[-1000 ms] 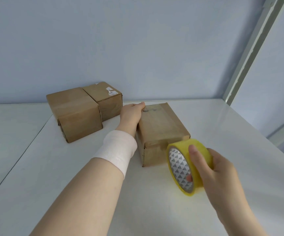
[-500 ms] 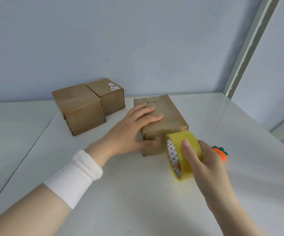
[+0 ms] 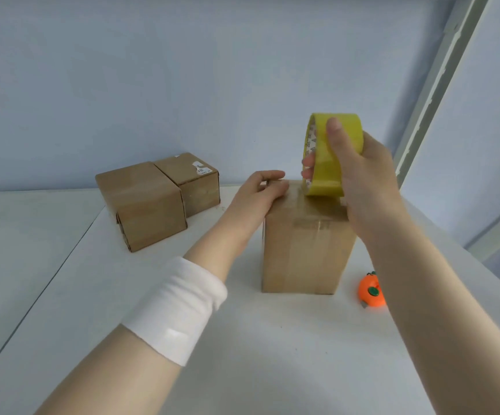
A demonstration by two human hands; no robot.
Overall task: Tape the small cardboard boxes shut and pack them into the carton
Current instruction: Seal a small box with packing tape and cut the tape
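Cardboard forms the work surface: the upright box (image 3: 302,253) stands on end on the white table (image 3: 242,354), directly ahead of the person. The yellow tape roll (image 3: 322,181) sits with its lower rim on the top face of the upright box. The right hand (image 3: 365,175) grips the roll, thumb over the outer band and fingers through the core. The left hand (image 3: 260,190) lies on the left part of that top face and holds it down; whether it also pins a tape end cannot be told. The step in hand appears to be laying tape across the top. Keep the roll low and square to the seam, draw it toward the near edge under steady tension, and keep pressure on the upright box so that it does not tip. Two more small boxes, the nearer box (image 3: 144,205) and the labelled box (image 3: 191,181), stand touching each other well to the left of the upright box, near the wall. An orange cutter (image 3: 371,292) lies just right of its base, within the right forearm's sweep. Bare table lies in front of the upright box. No carton is in view.
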